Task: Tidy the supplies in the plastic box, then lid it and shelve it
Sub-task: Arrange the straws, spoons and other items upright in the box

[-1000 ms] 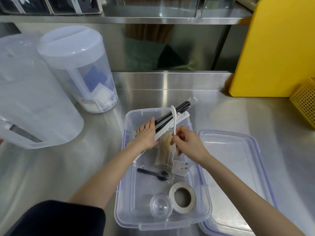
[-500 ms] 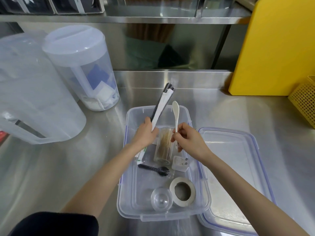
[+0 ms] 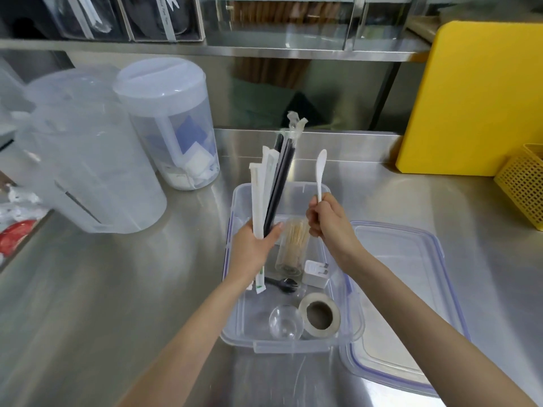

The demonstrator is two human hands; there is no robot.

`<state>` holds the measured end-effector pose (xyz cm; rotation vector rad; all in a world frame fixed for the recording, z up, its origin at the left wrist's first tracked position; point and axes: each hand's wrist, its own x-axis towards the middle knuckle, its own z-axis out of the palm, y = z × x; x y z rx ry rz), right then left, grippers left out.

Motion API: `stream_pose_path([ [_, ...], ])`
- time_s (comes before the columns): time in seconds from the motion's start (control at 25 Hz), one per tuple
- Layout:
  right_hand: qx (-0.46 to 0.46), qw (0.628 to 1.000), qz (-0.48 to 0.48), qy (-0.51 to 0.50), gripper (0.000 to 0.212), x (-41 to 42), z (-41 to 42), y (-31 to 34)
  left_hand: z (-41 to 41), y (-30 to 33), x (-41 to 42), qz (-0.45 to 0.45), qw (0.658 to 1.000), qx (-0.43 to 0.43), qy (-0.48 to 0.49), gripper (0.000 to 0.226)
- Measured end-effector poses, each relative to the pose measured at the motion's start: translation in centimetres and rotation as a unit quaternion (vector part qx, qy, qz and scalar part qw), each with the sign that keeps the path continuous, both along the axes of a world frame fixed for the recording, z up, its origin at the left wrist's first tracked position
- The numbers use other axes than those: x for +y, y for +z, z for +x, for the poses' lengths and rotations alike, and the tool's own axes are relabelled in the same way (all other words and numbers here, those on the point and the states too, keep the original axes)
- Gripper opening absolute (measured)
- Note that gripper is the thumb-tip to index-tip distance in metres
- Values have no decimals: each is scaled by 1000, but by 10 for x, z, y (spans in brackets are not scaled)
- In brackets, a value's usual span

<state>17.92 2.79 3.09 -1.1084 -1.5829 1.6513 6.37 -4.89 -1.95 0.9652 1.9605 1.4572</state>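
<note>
A: What is changing in the plastic box?

B: The left hand is now raising the bundle of straws almost upright; a second ago it was lying slanted across the far end. The left grip is wrapping closed around the bundle's lower part. The right hand is lifting too, its grip pinching the handle of a white spoon.

A: So the sorting is still going?

B: I am judging so. The box is sitting mid-worktop, near the person, and its lid is lying just to its right, not yet on.

A: And the materials?

B: Paper-sleeved white straws and glossy black ones, long and thin. A clear toothpick jar, a black fork, a flat tape ring and a small clear dome are resting in the translucent box on brushed steel.
</note>
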Motion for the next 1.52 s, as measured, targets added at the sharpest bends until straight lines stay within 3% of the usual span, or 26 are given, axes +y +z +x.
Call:
stream_pose_path([
  [0.28,83,995,-24,59,32,-9,-19,35,9,-4,-27,-19,997,-18,-72,11],
  [0.32,80,994,-23,71,33,-13,-20,34,10,-5,-30,-23,996,-24,-81,3],
  [0.44,51,996,-21,73,32,-29,-19,25,11,-6,-36,-38,994,5,-99,26],
  [0.68,-14,997,-23,76,30,-47,-9,12,12,5,-41,9,995,2,-103,34],
  [0.84,-6,998,1,55,31,-47,-7,25,15,6,-41,9,996,24,-83,19],
  [1.08,-7,996,78,39,30,-51,-16,34,18,-1,-43,-20,994,28,-103,16],
  [1.32,-39,995,72,53,32,-55,-20,28,19,-2,-43,-39,993,15,-107,15],
  [1.52,-23,998,51,42,18,-54,-21,25,20,-3,-43,-33,992,-1,-123,11],
])
